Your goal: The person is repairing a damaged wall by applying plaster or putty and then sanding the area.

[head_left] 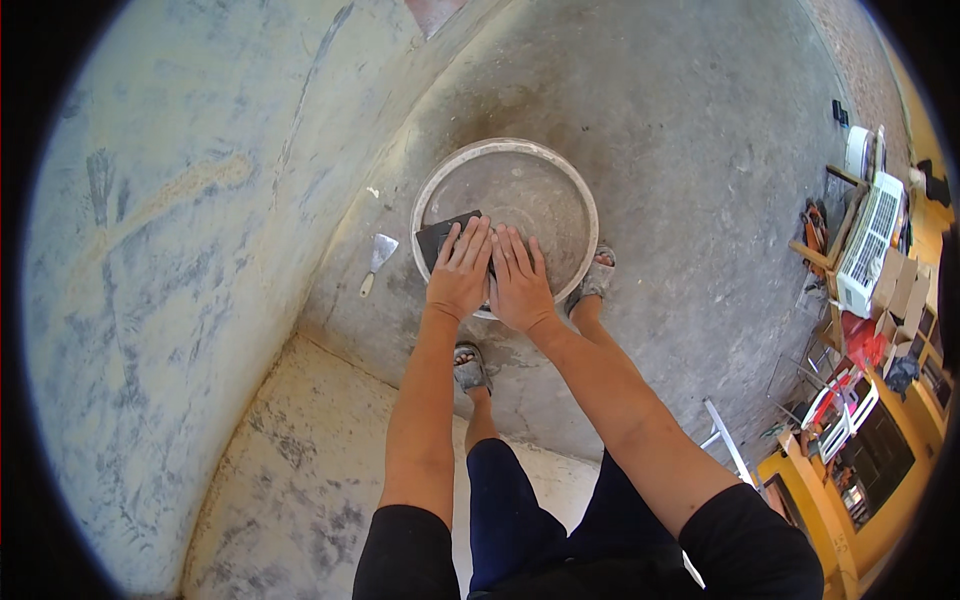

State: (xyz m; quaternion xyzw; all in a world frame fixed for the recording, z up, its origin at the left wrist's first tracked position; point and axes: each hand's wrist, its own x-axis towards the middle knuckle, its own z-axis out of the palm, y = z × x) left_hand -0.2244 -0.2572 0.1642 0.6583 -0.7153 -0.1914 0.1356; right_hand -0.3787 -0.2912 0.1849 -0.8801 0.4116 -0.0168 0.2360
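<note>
My left hand [461,268] and my right hand [520,278] rest side by side, fingers stretched out flat, over the lower part of a round grey piece with a raised pale rim [591,205]. Beside and partly beneath my left fingers lies a dark flat sheet [432,243]; its exact kind is unclear, and my hands cover part of it. Between my hands a bit more dark material shows. Left of the round piece, a scraper [380,252] with a wide metal blade and a pale handle lies on the concrete floor.
A smeared, pale wall [180,280] curves along the left. My sandalled feet stand near the round piece. Along the far right are a white grille-fronted unit [872,245], cardboard boxes [900,290], a red bag [862,340] and a white plastic chair [845,420]. A metal ladder-like frame [728,440] stands lower right.
</note>
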